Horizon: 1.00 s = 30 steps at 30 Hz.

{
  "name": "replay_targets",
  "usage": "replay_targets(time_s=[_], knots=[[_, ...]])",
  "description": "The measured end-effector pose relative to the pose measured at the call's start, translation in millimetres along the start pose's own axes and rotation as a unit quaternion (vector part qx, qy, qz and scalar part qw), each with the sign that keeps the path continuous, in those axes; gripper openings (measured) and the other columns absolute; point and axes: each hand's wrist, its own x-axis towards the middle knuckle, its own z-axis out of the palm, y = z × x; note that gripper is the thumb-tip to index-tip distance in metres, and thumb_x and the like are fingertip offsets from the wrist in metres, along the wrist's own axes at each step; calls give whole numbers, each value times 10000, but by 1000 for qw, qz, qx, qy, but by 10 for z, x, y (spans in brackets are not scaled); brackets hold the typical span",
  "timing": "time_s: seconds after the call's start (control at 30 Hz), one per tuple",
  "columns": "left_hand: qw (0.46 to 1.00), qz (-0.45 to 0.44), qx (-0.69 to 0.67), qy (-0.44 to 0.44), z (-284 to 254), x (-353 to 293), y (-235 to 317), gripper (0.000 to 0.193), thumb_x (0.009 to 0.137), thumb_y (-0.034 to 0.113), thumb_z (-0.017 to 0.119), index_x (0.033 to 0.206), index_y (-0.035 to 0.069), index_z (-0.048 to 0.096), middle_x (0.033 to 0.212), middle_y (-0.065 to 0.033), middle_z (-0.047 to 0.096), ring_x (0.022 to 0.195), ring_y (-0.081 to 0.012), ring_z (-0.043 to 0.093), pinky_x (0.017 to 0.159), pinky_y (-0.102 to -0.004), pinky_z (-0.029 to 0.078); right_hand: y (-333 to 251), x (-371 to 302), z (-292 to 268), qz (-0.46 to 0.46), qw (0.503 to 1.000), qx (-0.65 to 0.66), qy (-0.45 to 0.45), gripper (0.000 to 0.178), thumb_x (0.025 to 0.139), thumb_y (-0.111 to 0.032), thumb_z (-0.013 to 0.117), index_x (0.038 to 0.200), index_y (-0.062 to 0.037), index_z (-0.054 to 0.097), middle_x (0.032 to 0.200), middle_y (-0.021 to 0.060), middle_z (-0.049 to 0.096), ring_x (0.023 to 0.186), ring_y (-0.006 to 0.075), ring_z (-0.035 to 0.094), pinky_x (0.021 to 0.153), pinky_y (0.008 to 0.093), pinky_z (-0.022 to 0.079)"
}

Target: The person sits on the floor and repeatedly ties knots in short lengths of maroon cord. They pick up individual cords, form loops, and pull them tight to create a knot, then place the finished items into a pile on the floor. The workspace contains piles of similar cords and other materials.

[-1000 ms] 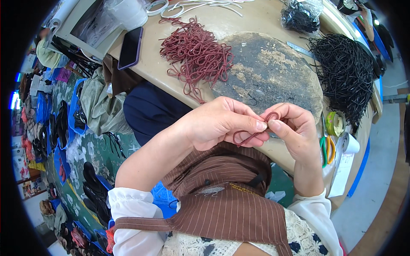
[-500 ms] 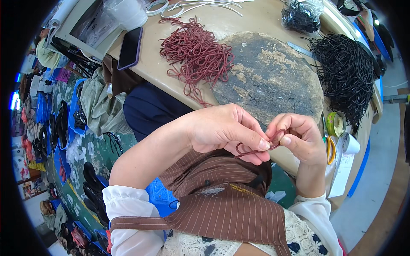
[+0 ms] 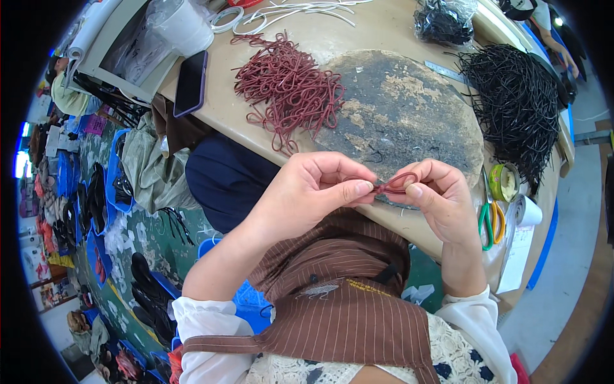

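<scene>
Between my two hands a dark red cord [image 3: 398,184] is tied in a bow, with its small knot at the middle. My left hand [image 3: 320,187] pinches one side of it between thumb and fingers. The loops on the other side are gripped by my right hand [image 3: 435,195], thumb against fingers. Both hands are held over the near table edge, in front of the round worn board [image 3: 409,109]. Beyond my left hand lies a heap of similar red cord bows [image 3: 291,89].
A black strip bundle [image 3: 515,105] lies at the right. Scissors [image 3: 492,224], a round green tin [image 3: 504,181] and a white roll [image 3: 526,211] sit right of my right hand. A phone [image 3: 191,83] rests on the left table edge. White cords [image 3: 288,11] lie at the back.
My hands have drawn slightly apart, the left one moving left. The cord, loosely looped before, now shows a tightened knot with loops. The view has shifted slightly.
</scene>
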Motion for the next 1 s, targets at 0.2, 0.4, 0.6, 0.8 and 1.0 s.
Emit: replay_targets(time_s=[0.2,0.4,0.6,0.8,1.0], knots=[[997,37,-46,40,98,35,-113,73,835,48,556,867,-6,517,833,-77,603,787,-132,610,719,-260,523,120,57,270,-79,994,-58,52,485,742,40,626,1153,-6,374,923,107,597,837,142,592,746,263,488],[989,51,-122,59,129,31,-196,93,845,58,546,891,-18,517,815,-74,603,764,-112,604,676,-223,503,196,103,316,-85,994,-17,73,460,754,34,613,1151,1,383,891,107,598,819,144,596,740,255,490],[977,78,-189,69,39,1,-244,102,844,48,545,911,-17,505,870,-98,600,819,-136,601,725,-248,500,223,218,413,-96,992,-19,76,407,768,27,599,1127,13,408,906,105,595,848,147,589,757,258,485],[853,344,279,276,-256,31,-125,832,648,253,748,1257,-19,250,1257,-271,336,1169,-298,391,927,-394,366,36,1017,504,-145,963,-222,57,528,774,-136,631,1194,31,360,1097,174,506,1015,236,512,884,326,407],[662,292,615,313,-826,133,-651,1279,443,434,810,1366,130,-23,1344,-345,-84,1248,-527,-36,905,-690,106,400,1136,244,-207,864,-452,76,759,745,-300,643,1288,35,232,1295,268,267,1229,364,261,1010,406,235]])
